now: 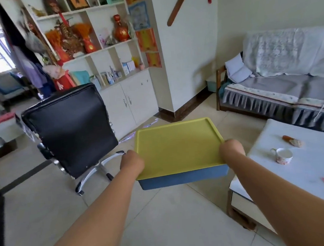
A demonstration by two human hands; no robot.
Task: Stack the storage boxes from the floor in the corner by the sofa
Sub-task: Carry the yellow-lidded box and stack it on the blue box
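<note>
Although both hands reach the one flat blue plastic storage box with a yellow-green lid (179, 152), their fingers are hidden under its sides, so only the backs of the fists show. The left hand (131, 161) grips the box's nine o'clock edge and the right hand (231, 149) grips its three o'clock edge, fingers seemingly curled beneath. The box is held level in the air above the pale tiled floor (162, 221). At nine o'clock stands one black leather office chair (69, 129). At two o'clock, one sofa draped in grey cloth (283, 81) is cut off by the frame. Beside its arm, a pale box (211, 83) shows only in part. At three o'clock, one white low table (302, 169) carries one floral cup (283, 155).
</note>
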